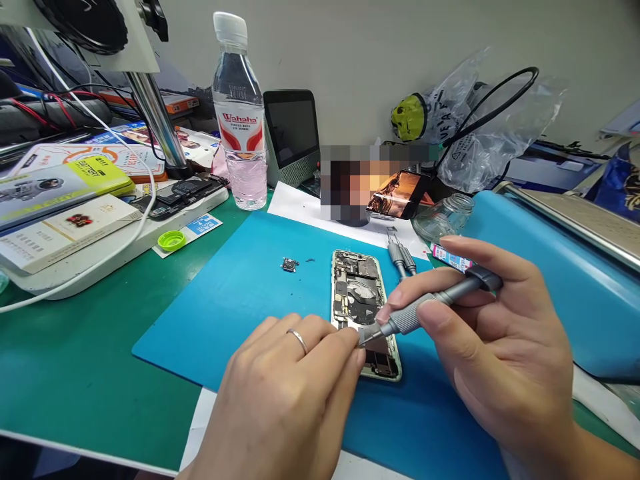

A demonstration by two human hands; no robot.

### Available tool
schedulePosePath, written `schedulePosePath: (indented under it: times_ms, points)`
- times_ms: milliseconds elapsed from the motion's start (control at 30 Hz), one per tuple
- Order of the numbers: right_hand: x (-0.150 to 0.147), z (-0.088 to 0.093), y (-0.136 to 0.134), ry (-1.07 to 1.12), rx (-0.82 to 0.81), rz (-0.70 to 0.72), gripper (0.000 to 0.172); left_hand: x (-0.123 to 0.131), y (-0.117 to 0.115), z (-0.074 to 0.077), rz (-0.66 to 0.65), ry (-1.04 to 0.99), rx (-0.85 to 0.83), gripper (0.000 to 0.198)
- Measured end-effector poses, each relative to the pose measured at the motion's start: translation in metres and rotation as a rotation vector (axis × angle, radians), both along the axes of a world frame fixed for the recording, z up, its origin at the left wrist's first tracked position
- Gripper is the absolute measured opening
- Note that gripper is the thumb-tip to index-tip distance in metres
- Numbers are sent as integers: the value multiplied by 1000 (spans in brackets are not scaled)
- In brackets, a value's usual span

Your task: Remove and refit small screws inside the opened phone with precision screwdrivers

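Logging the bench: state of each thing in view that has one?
Phone, opened, internals exposed
Screwdriver, held, tip angled down
Right hand, gripping screwdriver
Left hand, curled, partly covering phone
Bottle, upright, capped
Green cap, loose, lying flat
Jar, no lid visible
Monitor, dark
Small screen, lit
Other screwdrivers, unheld

Pretty busy green table (100,380) here, with a big blue mat (240,287) laid across it and an opened-up phone (363,293) plus a loose little part (289,265) right on that mat. Straight on the green there's a water bottle (241,133), a small card (204,225) and a chunky white base (65,281).
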State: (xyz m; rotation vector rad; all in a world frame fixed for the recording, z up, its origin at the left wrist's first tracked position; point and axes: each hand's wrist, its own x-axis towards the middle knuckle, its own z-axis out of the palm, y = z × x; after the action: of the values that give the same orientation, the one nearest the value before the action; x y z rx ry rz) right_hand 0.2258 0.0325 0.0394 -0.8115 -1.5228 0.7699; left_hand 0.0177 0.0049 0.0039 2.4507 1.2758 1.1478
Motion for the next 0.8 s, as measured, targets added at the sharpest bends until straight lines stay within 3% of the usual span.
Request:
schedulePosePath:
  times_ms: [567, 800]
  points:
    - [0, -2, -2, 5, -18, -15, 40, -1, -1, -2, 15, 24, -55, 16]
    - [8, 0, 6, 18, 41, -102, 45, 2, -11, -4, 8, 81, 27, 22]
